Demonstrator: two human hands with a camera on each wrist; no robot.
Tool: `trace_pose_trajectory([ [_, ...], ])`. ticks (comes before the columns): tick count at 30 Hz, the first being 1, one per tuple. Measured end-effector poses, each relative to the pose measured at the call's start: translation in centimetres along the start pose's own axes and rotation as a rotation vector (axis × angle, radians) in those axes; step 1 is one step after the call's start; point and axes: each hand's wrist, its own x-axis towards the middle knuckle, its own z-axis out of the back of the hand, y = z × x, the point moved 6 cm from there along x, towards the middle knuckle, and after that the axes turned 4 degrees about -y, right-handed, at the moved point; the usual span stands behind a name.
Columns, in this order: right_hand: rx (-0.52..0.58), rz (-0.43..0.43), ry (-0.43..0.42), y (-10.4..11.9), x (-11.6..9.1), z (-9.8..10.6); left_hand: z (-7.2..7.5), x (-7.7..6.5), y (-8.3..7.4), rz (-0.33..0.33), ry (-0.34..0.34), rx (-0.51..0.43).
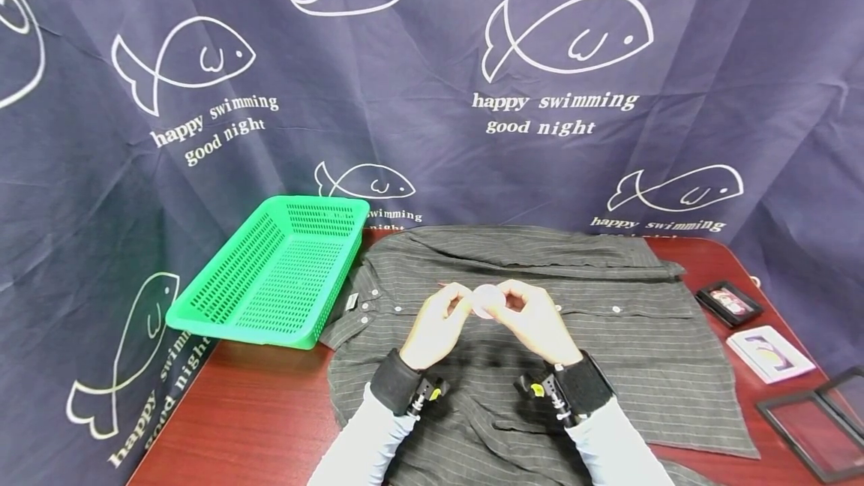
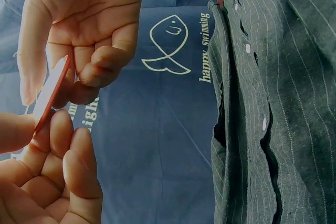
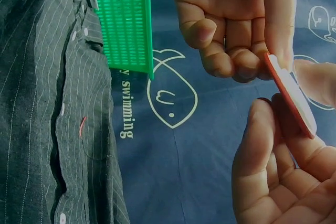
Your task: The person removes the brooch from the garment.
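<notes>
Both hands meet in front of a dark pinstriped shirt [image 1: 634,366] spread over the table. Between them is a thin round disc [image 1: 486,301], white on one face and red on the other. My left hand [image 1: 434,328] pinches its left edge with thumb and fingers. My right hand [image 1: 536,319] grips the disc from the right, its thumb on the white face. In the right wrist view a short curved red strip [image 3: 82,127] lies on the shirt. Along the shirt's front runs a row of white buttons [image 2: 248,49].
A green perforated basket [image 1: 283,336] stands at the left, beside the shirt's collar. At the right lie a black case [image 1: 729,302], a white box with a purple pattern [image 1: 771,353] and a black-framed clear case [image 1: 817,433]. A dark blue curtain [image 1: 439,96] hangs behind the red table [image 1: 256,403].
</notes>
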Motion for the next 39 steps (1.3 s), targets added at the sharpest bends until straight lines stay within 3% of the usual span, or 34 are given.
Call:
trace_pose_trajectory([
  [23, -0.05, 0.039, 0.018, 0.56, -0.03, 0.09, -0.05, -0.04, -0.12, -0.022, 0.004, 0.005],
  [33, -0.008, -0.002, 0.015, -0.08, 0.06, 0.21, -0.25, -0.06, -0.23, -0.021, 0.001, 0.023],
  [39, -0.02, 0.022, 0.014, 0.0, 0.04, 0.19, -0.25, -0.12, -0.14, -0.028, -0.003, 0.019],
])
